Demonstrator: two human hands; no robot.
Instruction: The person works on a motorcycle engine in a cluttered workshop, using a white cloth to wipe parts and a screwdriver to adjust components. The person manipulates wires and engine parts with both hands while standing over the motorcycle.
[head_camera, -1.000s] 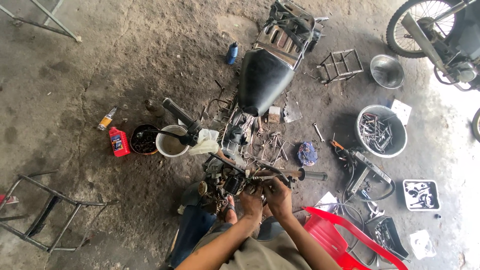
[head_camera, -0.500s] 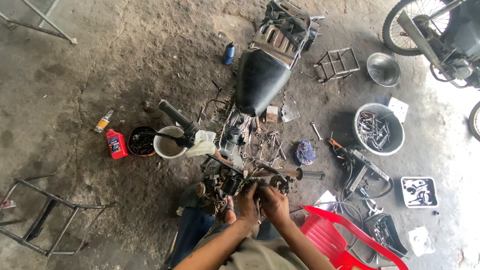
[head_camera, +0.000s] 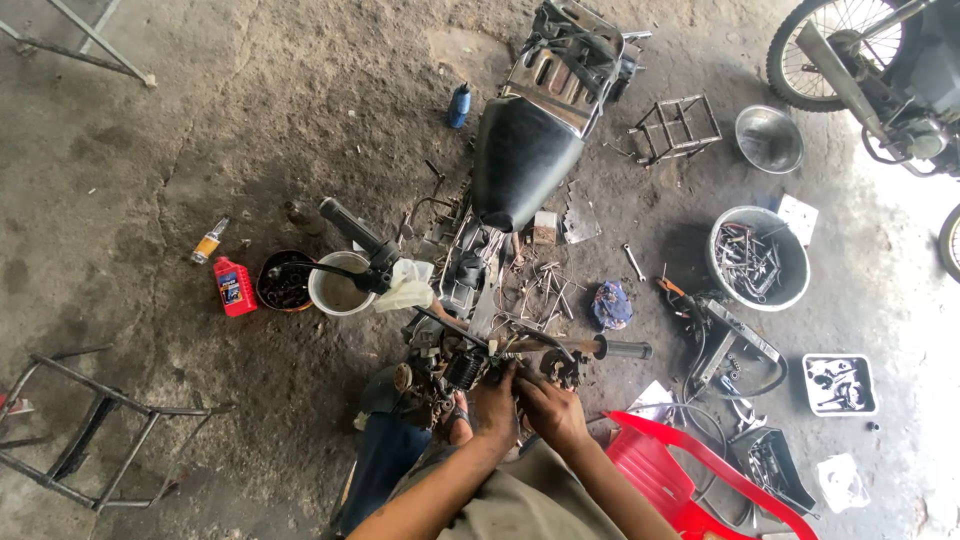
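Note:
A stripped motorcycle lies before me, with its black seat (head_camera: 525, 155) pointing away and its handlebar (head_camera: 600, 347) close to me. My left hand (head_camera: 493, 405) and my right hand (head_camera: 550, 408) are side by side on the cluster of wires and parts at the middle of the handlebar (head_camera: 470, 365). The fingers of both hands curl into the dark parts; what each one grips is hidden. The left grip (head_camera: 350, 228) sticks up to the left, with a white rag (head_camera: 405, 285) beside it.
A red bottle (head_camera: 234, 286), a small yellow bottle (head_camera: 209, 241) and two bowls (head_camera: 310, 284) stand left. At right are a metal tub of tools (head_camera: 760, 258), an empty steel bowl (head_camera: 768, 139), a tray of parts (head_camera: 840, 383), a red plastic chair (head_camera: 680, 480). Another motorcycle (head_camera: 870, 60) stands far right.
Both hands have stayed on the handlebar's centre with only slight shifts. The view has drifted a little as my head moved.

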